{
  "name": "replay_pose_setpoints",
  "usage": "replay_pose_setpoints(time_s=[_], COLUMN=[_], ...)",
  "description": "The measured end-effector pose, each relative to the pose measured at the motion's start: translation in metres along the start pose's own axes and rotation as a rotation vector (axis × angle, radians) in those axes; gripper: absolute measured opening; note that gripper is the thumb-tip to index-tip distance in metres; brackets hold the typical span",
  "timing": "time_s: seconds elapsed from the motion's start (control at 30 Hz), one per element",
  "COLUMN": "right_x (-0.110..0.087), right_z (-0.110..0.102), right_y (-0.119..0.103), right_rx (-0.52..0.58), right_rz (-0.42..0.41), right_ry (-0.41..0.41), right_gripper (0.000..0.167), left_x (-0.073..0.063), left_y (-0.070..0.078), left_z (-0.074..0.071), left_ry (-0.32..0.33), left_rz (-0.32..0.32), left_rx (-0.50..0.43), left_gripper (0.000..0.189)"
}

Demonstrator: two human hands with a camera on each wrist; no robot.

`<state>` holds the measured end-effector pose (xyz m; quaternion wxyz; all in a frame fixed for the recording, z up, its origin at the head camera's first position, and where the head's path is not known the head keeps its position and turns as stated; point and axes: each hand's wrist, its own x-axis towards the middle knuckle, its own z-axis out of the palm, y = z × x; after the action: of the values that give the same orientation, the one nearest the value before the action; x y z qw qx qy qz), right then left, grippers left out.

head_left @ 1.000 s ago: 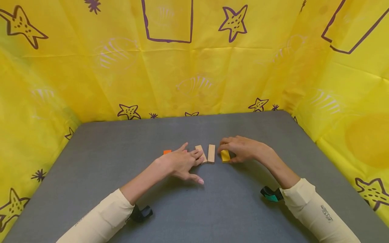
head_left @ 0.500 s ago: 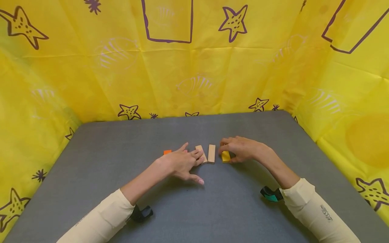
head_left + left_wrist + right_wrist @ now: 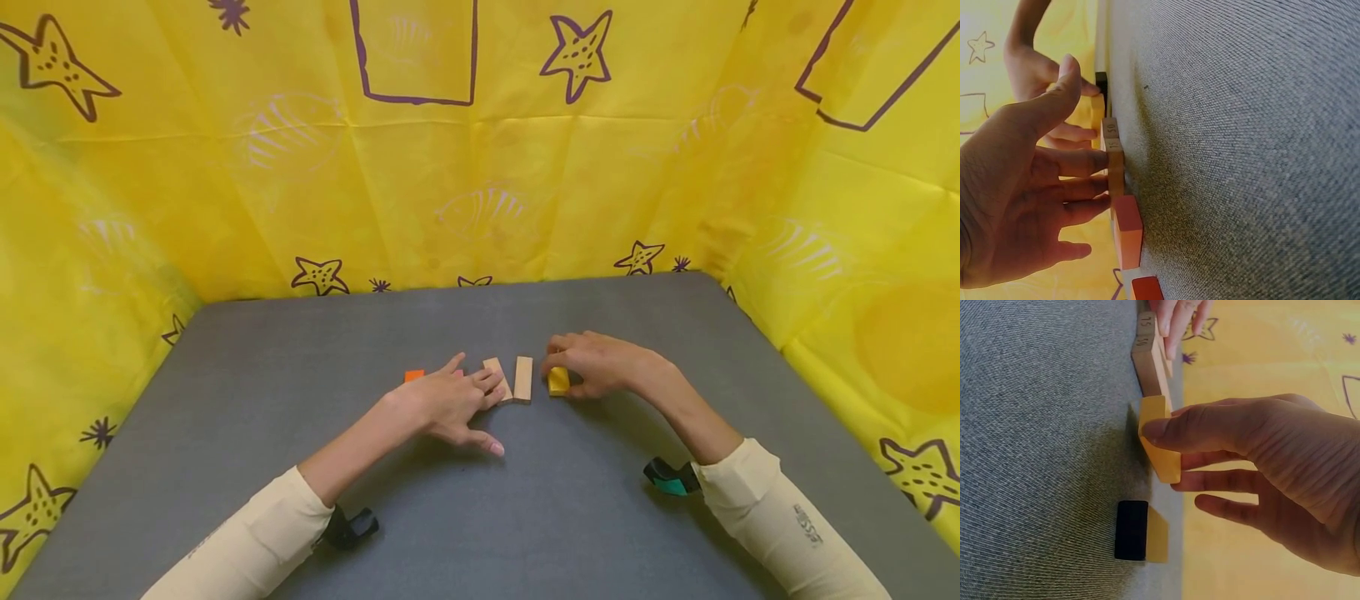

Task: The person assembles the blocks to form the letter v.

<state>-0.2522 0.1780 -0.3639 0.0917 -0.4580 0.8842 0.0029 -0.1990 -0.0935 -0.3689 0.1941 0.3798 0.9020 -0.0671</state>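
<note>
My right hand (image 3: 600, 362) pinches a yellow block (image 3: 558, 383) between thumb and fingers. In the right wrist view, this yellow block (image 3: 1161, 444) is tilted, with a shadow on the cloth beside it. My left hand (image 3: 453, 404) has its fingers spread, with fingertips on the left one of two plain wooden blocks (image 3: 492, 367). The other plain wooden block (image 3: 523, 379) stands just right of it. Numbers 50 and 75 show on the ends of the wooden blocks (image 3: 1110, 128) in the left wrist view. A pink block (image 3: 1129, 231) lies by the left fingers, mostly hidden in the head view.
An orange block (image 3: 414, 375) lies left of the left hand. In the right wrist view, a block with a black end (image 3: 1132, 530) stands past the yellow one. The grey table (image 3: 480, 517) is enclosed by yellow patterned cloth (image 3: 420, 208).
My right hand has risen slightly with the yellow block, which sits a little higher in the head view. The left hand and the wooden blocks stay in place.
</note>
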Motion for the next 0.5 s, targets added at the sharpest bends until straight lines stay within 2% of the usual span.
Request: replay_pose_setpoints(time_s=[0.5], right_x=[-0.001], right_z=[-0.013], right_y=[0.003], right_rx=[0.001], right_rz=[0.021], right_ry=[0.032], right_gripper=[0.033], left_x=[0.000], left_y=[-0.001], left_z=[-0.001], left_ry=[0.009], left_rz=[0.016], left_rx=[0.011], left_gripper=[0.097])
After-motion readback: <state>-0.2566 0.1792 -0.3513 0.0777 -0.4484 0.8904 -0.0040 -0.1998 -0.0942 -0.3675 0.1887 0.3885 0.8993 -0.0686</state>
